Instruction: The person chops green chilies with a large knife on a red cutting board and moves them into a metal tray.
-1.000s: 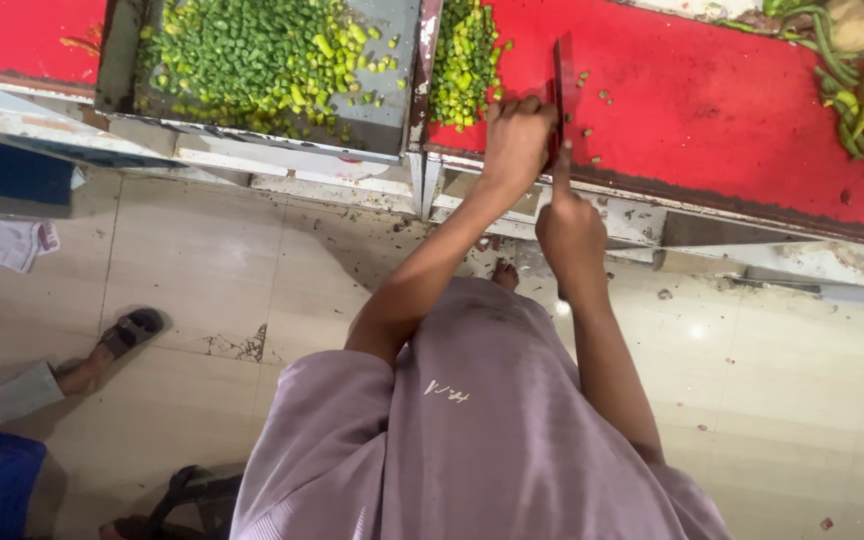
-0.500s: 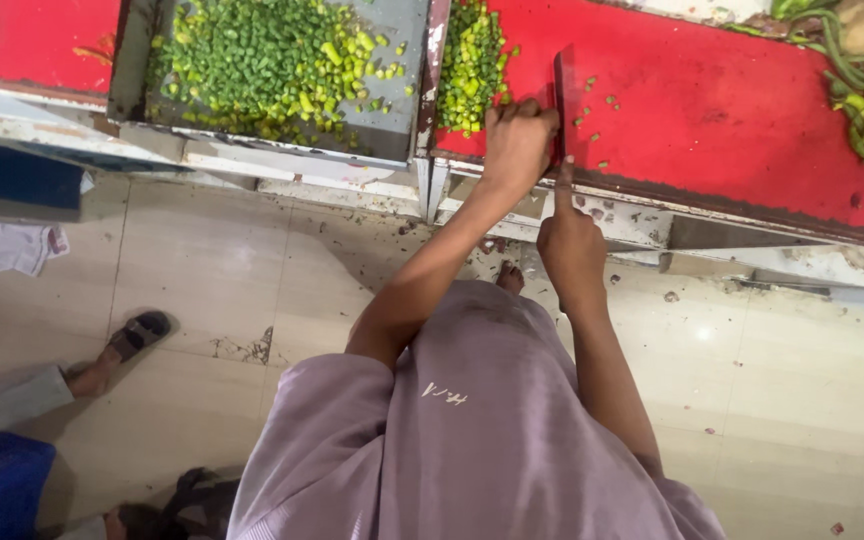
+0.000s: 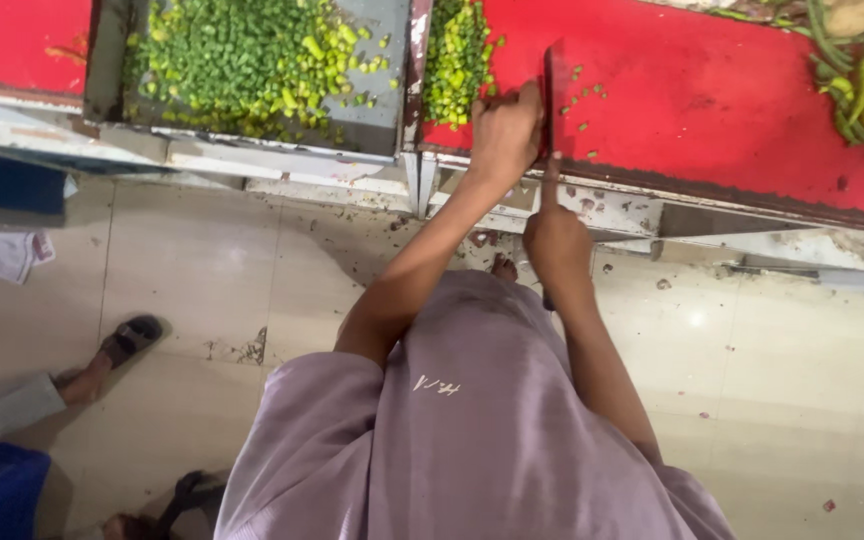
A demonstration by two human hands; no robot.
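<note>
Presently the right hand has its grip closed on the handle of the knife; blade stands on the red surface, long axis running away from the body. Left hand, curled with nothing in it, touches the blade's left side; chopped greens lie just left.

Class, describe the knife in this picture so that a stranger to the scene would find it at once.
Start at the red board. Near its front edge, the left hand rests beside a dark upright blade, the knife, gripped below by the right hand. It is the only straight dark thing among green pieces.
</note>
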